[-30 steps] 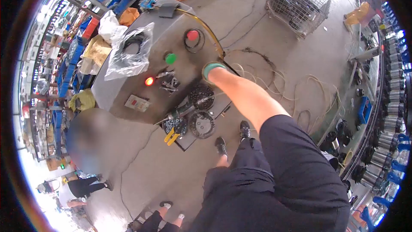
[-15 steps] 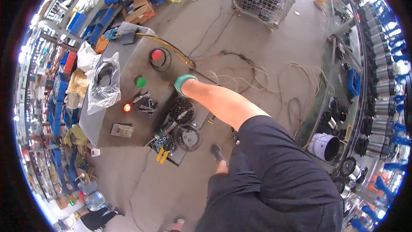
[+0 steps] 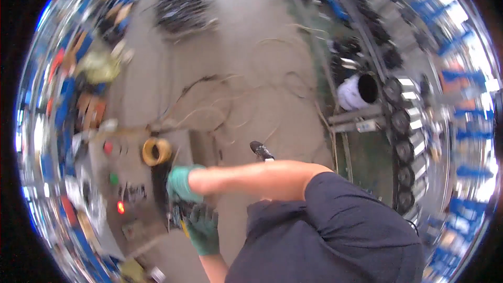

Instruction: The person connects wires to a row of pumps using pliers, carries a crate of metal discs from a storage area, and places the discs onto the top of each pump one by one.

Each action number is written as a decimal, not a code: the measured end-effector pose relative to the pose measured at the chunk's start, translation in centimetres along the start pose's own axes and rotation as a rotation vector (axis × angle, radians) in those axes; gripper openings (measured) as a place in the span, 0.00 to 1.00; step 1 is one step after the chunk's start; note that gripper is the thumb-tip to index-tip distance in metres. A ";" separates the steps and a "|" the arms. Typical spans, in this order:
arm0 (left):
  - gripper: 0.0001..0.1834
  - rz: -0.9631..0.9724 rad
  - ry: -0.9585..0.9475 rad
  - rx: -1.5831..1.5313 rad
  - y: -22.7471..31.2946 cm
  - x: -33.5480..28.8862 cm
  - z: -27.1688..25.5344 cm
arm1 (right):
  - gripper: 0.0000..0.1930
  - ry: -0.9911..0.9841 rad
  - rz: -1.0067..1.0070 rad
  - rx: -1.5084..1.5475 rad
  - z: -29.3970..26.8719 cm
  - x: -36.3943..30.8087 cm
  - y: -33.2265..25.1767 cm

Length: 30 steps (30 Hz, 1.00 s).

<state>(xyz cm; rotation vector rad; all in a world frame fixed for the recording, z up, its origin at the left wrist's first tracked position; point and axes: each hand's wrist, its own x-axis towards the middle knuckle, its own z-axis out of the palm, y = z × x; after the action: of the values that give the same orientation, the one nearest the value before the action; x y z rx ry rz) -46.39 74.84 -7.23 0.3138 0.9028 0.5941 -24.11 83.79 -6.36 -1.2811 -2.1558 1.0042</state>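
My right hand point(image 3: 184, 183), in a green glove, reaches left across to the near side of a grey metal bench point(image 3: 141, 222). Motion smears it, and its fingers are hidden over dark parts. Just below it, my left hand point(image 3: 203, 229), gloved in green too, comes up from the lower edge with its fingers apart. Beside the left fingers shows a yellow-handled tool point(image 3: 185, 228), partly covered. On the bench's far part stands a yellow-brown ring-shaped roll point(image 3: 156, 152), touched by neither hand.
The bench carries a red button point(image 3: 108, 147), a green button point(image 3: 113, 179), a lit red lamp point(image 3: 121, 207) and small metal parts point(image 3: 133, 193). Hoses point(image 3: 225, 110) lie looped on the floor. At right, a white bucket point(image 3: 358, 93) lies by a rack with rollers point(image 3: 406, 149).
The view has swung, shifting the bench left and down. My right hand has moved from the far edge toward the parts, and my left hand has entered. The yellow-brown roll now shows.
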 end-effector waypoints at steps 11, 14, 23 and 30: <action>0.28 -0.883 -0.626 0.303 -13.0 12.0 25.3 | 0.13 0.452 0.997 0.115 -5.4 -28.6 -0.5; 0.27 -0.997 -0.646 0.386 -17.6 14.3 30.5 | 0.13 0.574 1.106 0.113 -7.4 -33.7 0.4; 0.25 -1.267 -0.623 0.638 -27.1 18.5 44.9 | 0.12 0.839 1.231 0.125 -13.9 -46.4 2.1; 0.20 -1.449 -0.594 0.934 -35.1 21.3 56.2 | 0.11 1.090 1.407 -0.043 -17.4 -53.0 5.4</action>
<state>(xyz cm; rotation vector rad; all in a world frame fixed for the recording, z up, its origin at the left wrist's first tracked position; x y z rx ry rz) 21.31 59.13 -5.01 0.5197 0.5508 -1.2490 15.93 45.17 0.40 -2.5415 -0.2920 0.3430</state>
